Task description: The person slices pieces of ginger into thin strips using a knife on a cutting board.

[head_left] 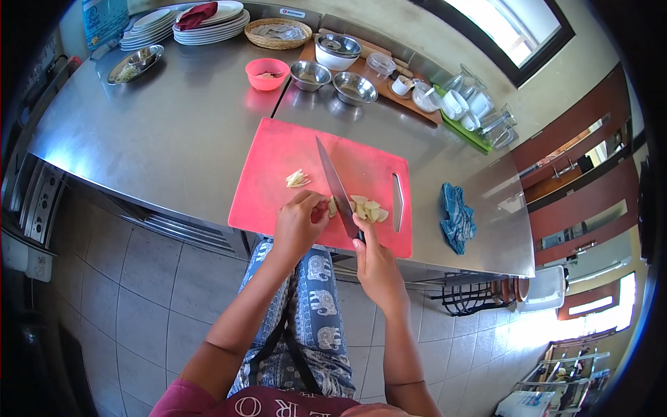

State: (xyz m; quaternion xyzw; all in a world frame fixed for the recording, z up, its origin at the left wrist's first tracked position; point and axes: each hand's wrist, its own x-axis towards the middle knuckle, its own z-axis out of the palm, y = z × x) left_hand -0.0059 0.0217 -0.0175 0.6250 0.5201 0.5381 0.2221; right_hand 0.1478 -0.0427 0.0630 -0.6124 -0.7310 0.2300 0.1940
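Observation:
A red cutting board [264,167] lies on the steel counter in front of me. My right hand [379,267] is wrapped round the handle of a large kitchen knife [335,182], its blade pointing away from me across the board. Left of the blade, my left hand [300,221] has its fingers curled and pressed on a few pale yellow vegetable slices [333,207]. More loose slices [369,210] lie just right of the knife. A small heap of thin matchstick strips [297,178] sits further up the board, on the left.
Behind the board stand a pink bowl [267,74] and two steel bowls [310,76]. A crumpled blue cloth [457,219] lies on the right. Stacked plates [212,31], a wicker basket [278,33], and cups and glass jugs [455,104] line the back.

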